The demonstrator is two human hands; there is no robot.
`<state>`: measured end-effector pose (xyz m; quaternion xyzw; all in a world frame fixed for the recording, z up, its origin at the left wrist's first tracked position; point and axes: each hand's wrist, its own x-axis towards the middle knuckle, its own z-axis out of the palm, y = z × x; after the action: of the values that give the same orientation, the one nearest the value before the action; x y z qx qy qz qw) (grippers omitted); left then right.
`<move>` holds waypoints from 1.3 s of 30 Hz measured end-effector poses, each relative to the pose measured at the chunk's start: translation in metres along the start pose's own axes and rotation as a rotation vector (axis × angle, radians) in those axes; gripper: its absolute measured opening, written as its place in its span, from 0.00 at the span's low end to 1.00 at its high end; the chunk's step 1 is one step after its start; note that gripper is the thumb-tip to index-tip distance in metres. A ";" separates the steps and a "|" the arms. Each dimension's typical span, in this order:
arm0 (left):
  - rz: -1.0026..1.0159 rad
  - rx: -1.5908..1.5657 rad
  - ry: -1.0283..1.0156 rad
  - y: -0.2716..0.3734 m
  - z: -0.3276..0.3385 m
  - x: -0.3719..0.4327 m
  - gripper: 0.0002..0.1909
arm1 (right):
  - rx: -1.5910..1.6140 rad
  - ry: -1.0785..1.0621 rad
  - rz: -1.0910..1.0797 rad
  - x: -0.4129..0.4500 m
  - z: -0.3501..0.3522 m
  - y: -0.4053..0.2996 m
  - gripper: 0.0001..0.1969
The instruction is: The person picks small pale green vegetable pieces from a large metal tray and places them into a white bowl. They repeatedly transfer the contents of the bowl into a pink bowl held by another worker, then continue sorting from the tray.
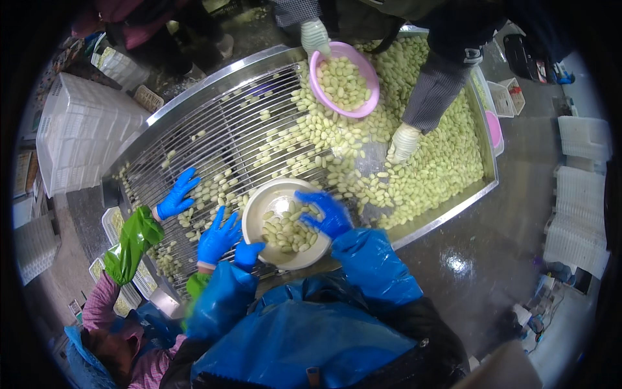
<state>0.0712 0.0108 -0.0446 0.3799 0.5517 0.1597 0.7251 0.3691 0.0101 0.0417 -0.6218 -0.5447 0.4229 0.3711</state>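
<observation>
Low in the middle, a cream-coloured bowl [249, 219] holds a heap of pale green oval fruits [289, 231]. My left hand [249, 255], in a blue glove, grips the bowl's lower left rim. Blurred by motion, my gloved right hand [324, 214] is over the bowl's right side, fingers apart; I see nothing held in it. Beneath the bowl runs a grate of metal bars [175, 155] with scattered fruits on it. To the right, a thick pile of the same fruits [437, 170] covers a metal tray surface.
At left, a co-worker's blue-gloved hands [218, 239] reach over the grate, one close to my left hand. Across from me, another person's white-gloved hand [316, 38] holds a pink bowl [318, 90] of fruits; the other glove [404, 143] touches the pile. White crates [87, 131] stand left.
</observation>
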 end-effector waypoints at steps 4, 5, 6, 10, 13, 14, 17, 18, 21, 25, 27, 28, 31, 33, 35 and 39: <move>-0.016 0.034 -0.007 -0.005 -0.018 -0.007 0.24 | -0.365 0.539 0.249 0.008 -0.059 0.081 0.21; -0.023 0.032 0.002 -0.009 -0.022 -0.008 0.23 | -0.632 0.601 0.398 -0.009 -0.059 0.111 0.28; -0.033 0.034 0.013 -0.010 -0.023 -0.007 0.22 | -0.746 0.484 0.527 -0.022 -0.052 0.115 0.30; -0.134 0.006 0.064 0.002 -0.021 -0.017 0.17 | -0.838 -0.038 0.480 -0.088 0.007 0.102 0.30; -0.236 -0.053 0.061 0.014 -0.018 -0.024 0.16 | -0.167 -0.345 0.703 -0.091 -0.015 0.099 0.21; -0.298 0.008 0.111 0.031 -0.008 -0.028 0.16 | 0.144 -0.431 0.883 -0.082 -0.034 0.098 0.18; -0.264 0.006 0.111 0.021 -0.014 -0.026 0.15 | -0.431 0.553 0.435 -0.054 -0.068 0.137 0.10; -0.194 -0.029 0.126 0.008 -0.018 -0.024 0.15 | -0.479 0.709 0.265 -0.039 -0.092 0.148 0.10; -0.302 0.159 0.094 0.008 -0.020 -0.012 0.18 | 0.243 0.832 0.319 -0.022 -0.124 0.202 0.07; -0.296 0.065 0.119 0.012 -0.010 -0.014 0.19 | -0.467 0.649 0.422 -0.017 -0.123 0.211 0.06; -0.197 -0.027 0.100 0.014 -0.004 -0.019 0.16 | -0.758 0.569 0.434 -0.018 -0.117 0.203 0.07; -0.165 -0.055 0.094 0.012 -0.003 -0.019 0.16 | -0.711 0.596 0.469 -0.019 -0.113 0.195 0.07; -0.256 0.091 0.087 0.029 0.007 -0.023 0.18 | -0.376 0.662 0.573 -0.029 -0.100 0.166 0.07; -0.280 0.055 0.087 0.031 0.009 -0.022 0.16 | -0.051 0.763 0.504 -0.038 -0.073 0.139 0.08; -0.285 0.027 0.076 0.018 0.002 -0.020 0.16 | 0.164 0.325 0.526 -0.048 -0.040 0.104 0.09; -0.283 0.040 0.056 0.024 0.005 -0.021 0.17 | -0.243 0.207 0.360 -0.029 -0.046 0.080 0.14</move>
<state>0.0733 0.0106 -0.0124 0.3080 0.6228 0.0554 0.7170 0.4393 -0.0291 -0.0116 -0.7889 -0.4311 0.3477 0.2661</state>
